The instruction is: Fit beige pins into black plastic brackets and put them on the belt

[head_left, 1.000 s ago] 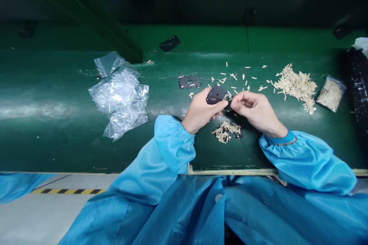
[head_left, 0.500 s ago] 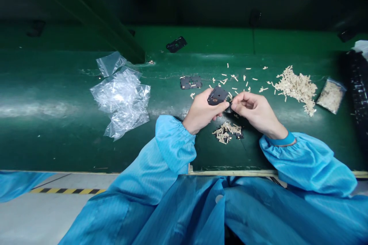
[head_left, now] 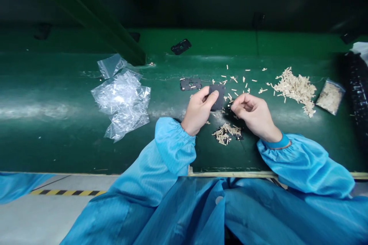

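Observation:
My left hand (head_left: pixel 199 110) grips a flat black plastic plate (head_left: pixel 217 98), thumb pressed on its face. Just right of it, my right hand (head_left: pixel 254 115) is closed in a pinch on a tiny dark piece (head_left: pixel 229 105), too small to name. The hands are apart. Below them lies a small heap of beige strips and black bits (head_left: pixel 226 134). Loose beige strips (head_left: pixel 234 79) are scattered beyond my fingers. A black plate with cut-outs (head_left: pixel 191 84) rests flat behind my left hand.
Clear plastic bags (head_left: pixel 122 99) are piled on the left of the green table (head_left: pixel 63 138). To the right sit a large heap of beige strips (head_left: pixel 297 89) and a filled zip bag (head_left: pixel 330 96). Another black part (head_left: pixel 181 46) lies farther back, near a green post (head_left: pixel 115 34).
My left hand has turned the black plate, so a plain face shows and the thumb lies over it. My right hand has drawn slightly away from the plate, still pinching.

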Demonstrator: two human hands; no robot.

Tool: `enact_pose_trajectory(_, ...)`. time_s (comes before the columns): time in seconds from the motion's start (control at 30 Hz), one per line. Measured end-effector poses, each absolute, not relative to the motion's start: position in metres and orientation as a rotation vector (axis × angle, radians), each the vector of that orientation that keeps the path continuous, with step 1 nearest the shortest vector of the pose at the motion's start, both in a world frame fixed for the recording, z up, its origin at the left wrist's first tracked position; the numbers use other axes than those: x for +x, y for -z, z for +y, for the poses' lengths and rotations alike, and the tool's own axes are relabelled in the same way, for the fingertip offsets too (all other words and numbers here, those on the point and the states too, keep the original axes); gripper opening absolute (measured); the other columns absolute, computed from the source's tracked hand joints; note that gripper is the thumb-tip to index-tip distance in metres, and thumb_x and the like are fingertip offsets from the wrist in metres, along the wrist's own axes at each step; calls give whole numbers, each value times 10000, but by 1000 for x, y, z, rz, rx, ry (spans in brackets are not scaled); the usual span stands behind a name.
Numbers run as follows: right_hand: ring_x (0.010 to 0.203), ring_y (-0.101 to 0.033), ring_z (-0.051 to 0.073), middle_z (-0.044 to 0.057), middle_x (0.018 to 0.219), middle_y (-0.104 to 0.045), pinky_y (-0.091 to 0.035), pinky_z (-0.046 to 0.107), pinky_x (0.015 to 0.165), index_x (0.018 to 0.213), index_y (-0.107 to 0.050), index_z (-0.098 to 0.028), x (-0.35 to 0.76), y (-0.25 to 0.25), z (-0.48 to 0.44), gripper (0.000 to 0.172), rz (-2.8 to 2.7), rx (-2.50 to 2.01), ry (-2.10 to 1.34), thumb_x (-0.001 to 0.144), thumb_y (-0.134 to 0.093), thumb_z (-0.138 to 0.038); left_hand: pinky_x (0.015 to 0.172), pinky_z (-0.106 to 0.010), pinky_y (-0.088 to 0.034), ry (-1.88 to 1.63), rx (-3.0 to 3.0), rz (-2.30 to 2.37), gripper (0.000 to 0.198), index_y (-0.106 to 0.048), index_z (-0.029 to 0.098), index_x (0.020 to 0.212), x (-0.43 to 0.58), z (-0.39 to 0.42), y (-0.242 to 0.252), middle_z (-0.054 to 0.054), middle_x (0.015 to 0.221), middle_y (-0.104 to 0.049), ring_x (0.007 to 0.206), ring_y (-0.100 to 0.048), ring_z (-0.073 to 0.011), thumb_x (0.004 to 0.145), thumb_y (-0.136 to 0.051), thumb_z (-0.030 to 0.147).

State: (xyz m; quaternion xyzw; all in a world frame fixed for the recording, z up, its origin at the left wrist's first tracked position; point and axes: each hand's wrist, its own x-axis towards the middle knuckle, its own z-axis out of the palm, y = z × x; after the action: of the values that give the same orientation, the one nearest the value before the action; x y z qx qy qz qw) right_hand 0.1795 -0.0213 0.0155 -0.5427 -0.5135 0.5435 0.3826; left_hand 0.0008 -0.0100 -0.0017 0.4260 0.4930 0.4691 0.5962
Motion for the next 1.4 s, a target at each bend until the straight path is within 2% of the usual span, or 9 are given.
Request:
enact_pose_trajectory(0.1, 572, -539, 110, -5, 671, -657, -427, 248, 532, 727, -645, -198, 178, -14, -23, 122, -1335, -1390, -1351, 717, -766, -212, 791, -277, -554, -1090, 1018, 1164, 183, -727, 157, 937, -2, -9, 0, -26, 904, -731, 831, -659, -150, 845, -711, 314)
enact_pose_trajectory(0.23, 594, -556, 124, 5, 691, -669, -436, 263, 540, 732, -650, -207, 178, -13, -24, 113, -1377, -1402, -1340, 717, -761, -194, 680, -237, -525, -1079, 1034, 1210, 138, -742, 162, 871, -2, -9, -3, 0, 811, -702, 709, -617, -113, 822, -719, 290)
enact_pose_trajectory(0.4, 595, -544, 125, 7, 702, -674, -422, 269, 541, 741, -656, -204, 179, -10, -26, 100, -1408, -1400, -1359, 721, -750, -178, 617, -217, -491, -1073, 1069, 1249, 108, -722, 163, 795, -1, -10, -4, 4, 753, -665, 681, -588, -108, 817, -703, 268)
enact_pose_trajectory(0.67, 595, -529, 118, -4, 689, -660, -402, 264, 542, 738, -656, -201, 180, -9, -26, 106, -1449, -1393, -1360, 718, -708, -111, 605, -213, -477, -1084, 1053, 1244, 98, -720, 163, 782, 0, -10, -4, 8, 741, -642, 651, -557, -95, 809, -702, 256)
enact_pose_trajectory(1.03, 605, -562, 119, 4, 690, -675, -467, 259, 576, 693, -652, -201, 174, -21, -23, 100, -1367, -1437, -1426, 718, -747, -187, 628, -220, -506, -1095, 1071, 1224, 122, -747, 169, 841, 1, -10, -4, -1, 781, -676, 692, -594, -112, 807, -708, 280)
enact_pose_trajectory(1.4, 615, -575, 128, 10, 692, -683, -473, 268, 587, 685, -654, -207, 175, -23, -24, 95, -1373, -1464, -1366, 698, -740, -169, 625, -226, -497, -1096, 1087, 1258, 106, -729, 174, 813, 0, -11, -5, -6, 776, -666, 732, -615, -131, 821, -701, 276)
